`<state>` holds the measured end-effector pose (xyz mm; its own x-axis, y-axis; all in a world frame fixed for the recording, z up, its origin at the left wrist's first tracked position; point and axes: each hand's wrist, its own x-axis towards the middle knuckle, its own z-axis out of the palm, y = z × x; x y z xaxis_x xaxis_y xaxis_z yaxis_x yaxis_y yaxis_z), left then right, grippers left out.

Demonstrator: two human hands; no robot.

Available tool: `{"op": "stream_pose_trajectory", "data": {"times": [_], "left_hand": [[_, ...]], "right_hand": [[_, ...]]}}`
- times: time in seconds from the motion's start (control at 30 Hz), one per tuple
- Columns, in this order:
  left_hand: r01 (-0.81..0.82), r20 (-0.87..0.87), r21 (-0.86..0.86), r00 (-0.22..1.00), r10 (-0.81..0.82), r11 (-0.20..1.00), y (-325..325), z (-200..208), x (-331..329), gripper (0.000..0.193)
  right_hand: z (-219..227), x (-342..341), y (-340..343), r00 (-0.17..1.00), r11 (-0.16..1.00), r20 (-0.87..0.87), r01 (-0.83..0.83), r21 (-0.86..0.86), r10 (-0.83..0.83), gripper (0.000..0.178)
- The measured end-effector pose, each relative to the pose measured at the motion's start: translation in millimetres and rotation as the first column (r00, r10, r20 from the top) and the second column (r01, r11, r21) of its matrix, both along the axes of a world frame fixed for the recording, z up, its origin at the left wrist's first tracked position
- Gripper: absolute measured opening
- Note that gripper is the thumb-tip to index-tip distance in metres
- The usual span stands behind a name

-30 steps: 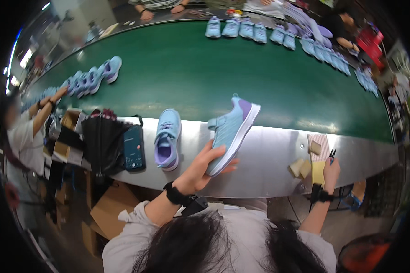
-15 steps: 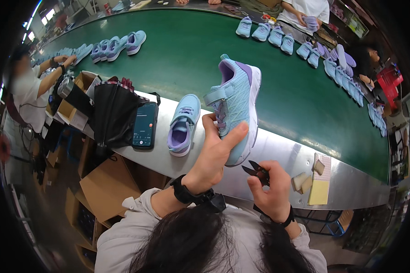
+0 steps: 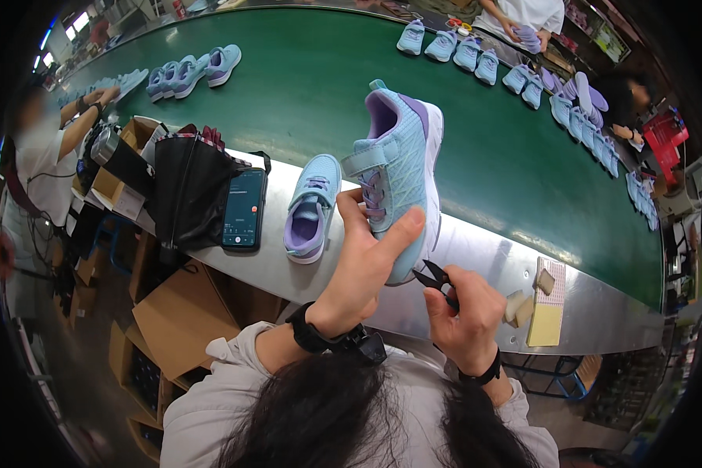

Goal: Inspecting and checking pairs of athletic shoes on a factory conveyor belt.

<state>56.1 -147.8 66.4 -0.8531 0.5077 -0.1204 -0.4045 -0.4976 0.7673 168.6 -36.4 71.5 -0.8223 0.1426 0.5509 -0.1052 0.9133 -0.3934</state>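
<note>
My left hand grips a light blue sneaker with lilac lining, lilac laces and a white sole, heel end up. Its thumb presses the upper near the toe, while the other fingers go round the lace side. In my right hand is a pair of black thread snips, blades apart, their tips right by the toe end of the sole. Whether the tips touch the shoe I cannot tell. A matching sneaker rests on the metal table edge, left of my left hand.
A phone and a black bag lie left on the metal ledge. Tan blocks and a yellow pad lie right. Beyond, the green belt carries rows of sneakers. Co-workers' hands work at left and far right.
My right hand has brought the snips slightly upward, closer to the toe of the held sneaker. The view has shifted a little; the sneaker stays in my left hand.
</note>
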Motion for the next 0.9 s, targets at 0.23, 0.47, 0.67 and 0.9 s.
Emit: {"op": "stream_pose_trajectory", "data": {"times": [0.23,0.47,0.67,0.9], "left_hand": [[-0.046,-0.023,-0.018,0.999,0.046,0.999,4,1,3,0.062],[-0.088,-0.022,0.004,0.996,0.088,0.996,7,2,9,0.061],[-0.141,-0.049,0.011,0.989,0.142,0.99,9,6,13,0.061],[-0.141,-0.014,0.008,0.99,0.141,0.99,8,8,14,0.06]], "right_hand": [[2,2,-1,0.998,0.998,0.02,0.056,0.005,-0.056,0.024],[3,3,-3,0.993,0.993,-0.005,0.118,-0.013,-0.119,0.024],[1,3,-3,0.99,0.987,0.0,0.138,-0.085,-0.139,0.023],[-1,2,-3,0.993,0.989,-0.013,0.113,-0.095,-0.115,0.02]]}}
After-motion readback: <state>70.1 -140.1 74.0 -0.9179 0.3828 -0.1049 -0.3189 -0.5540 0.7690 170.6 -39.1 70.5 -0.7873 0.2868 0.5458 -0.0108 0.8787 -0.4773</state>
